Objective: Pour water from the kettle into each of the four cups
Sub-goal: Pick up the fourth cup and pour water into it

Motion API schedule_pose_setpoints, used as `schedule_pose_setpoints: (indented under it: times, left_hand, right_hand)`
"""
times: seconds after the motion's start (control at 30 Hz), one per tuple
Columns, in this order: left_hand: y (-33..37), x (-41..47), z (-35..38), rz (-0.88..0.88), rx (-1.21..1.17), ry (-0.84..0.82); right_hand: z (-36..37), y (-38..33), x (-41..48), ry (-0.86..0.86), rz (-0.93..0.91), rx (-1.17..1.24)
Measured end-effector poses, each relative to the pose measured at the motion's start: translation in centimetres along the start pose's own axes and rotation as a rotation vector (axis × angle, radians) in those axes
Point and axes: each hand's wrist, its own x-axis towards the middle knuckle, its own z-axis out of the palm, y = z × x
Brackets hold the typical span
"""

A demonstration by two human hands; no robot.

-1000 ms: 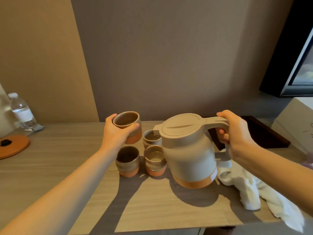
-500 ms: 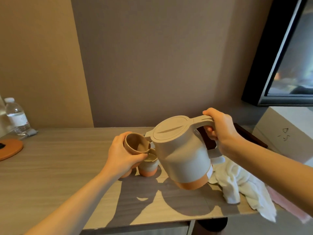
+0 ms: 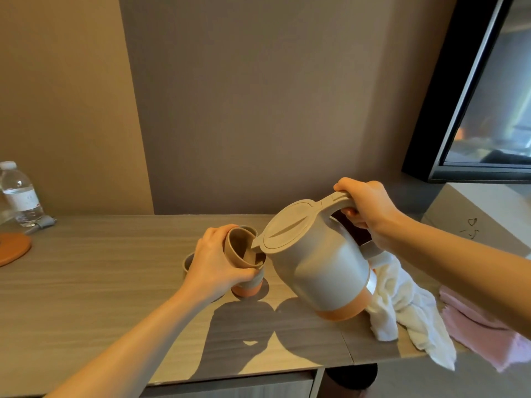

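Over the table (image 3: 86, 282), kettle (image 3: 316, 262) (tilted) spout meets the held cup (image 3: 241, 251).

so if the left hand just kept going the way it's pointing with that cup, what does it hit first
Most likely the kettle. The left hand holds the tilted cup with its mouth toward the kettle's spout, which already sits at the cup's rim. Depth is hard to judge from this single view.
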Motion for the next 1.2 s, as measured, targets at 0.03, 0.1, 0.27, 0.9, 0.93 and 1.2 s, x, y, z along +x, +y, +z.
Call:
schedule_pose_setpoints:
  times: [0.03,0.1,0.27,0.9,0.93,1.2]
  left_hand:
    - [0.1,0.0,0.0,0.001,0.003,-0.003]
    - [0.3,0.0,0.0,-0.005,0.015,-0.007]
    - [0.5,0.0,0.0,0.002,0.038,-0.015]
    - [-0.1,-0.9,1.2,-0.029,0.054,-0.027]
    - [-0.1,-1.0,1.4,-0.034,0.048,-0.028]
    - [0.1,-1.3,1.7,-0.058,0.039,-0.027]
  right_hand:
    - [0.0,0.0,0.0,-0.001,-0.003,-0.009]
    - [0.0,0.0,0.1,-0.010,-0.012,-0.024]
    - [0.4,0.2,0.3,-0.032,-0.052,-0.087]
    - [1.6,0.6,1.9,-0.045,-0.201,-0.350]
    - [1.6,0.6,2.0,-0.044,-0.202,-0.358]
    - [2.1,0.7,2.3,-0.063,-0.224,-0.411]
